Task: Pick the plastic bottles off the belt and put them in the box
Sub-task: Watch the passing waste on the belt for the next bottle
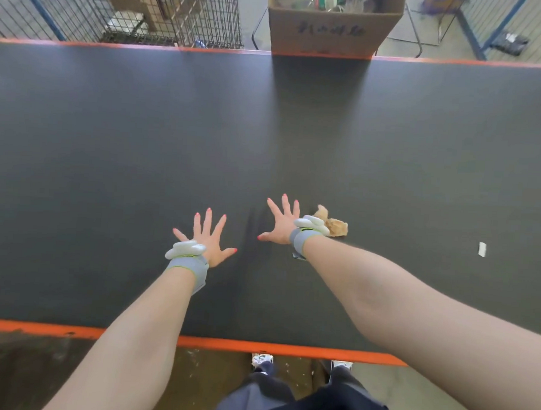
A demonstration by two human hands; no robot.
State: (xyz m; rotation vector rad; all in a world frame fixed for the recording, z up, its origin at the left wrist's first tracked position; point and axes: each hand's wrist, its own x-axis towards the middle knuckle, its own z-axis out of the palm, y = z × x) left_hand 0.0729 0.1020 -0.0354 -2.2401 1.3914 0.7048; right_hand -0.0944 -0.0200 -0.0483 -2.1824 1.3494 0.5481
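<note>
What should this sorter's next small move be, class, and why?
Probably just wait, hands open over the belt. Both the left hand and right hand are spread and hold nothing, and no plastic bottle shows; only a crumpled brown scrap and a small white scrap lie there. The box stands beyond the far edge.

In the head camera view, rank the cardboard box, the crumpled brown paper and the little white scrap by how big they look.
Largest to smallest as they look:
1. cardboard box, although it stands farthest away, past the belt
2. crumpled brown paper, partly hidden behind the right hand
3. white scrap
</note>
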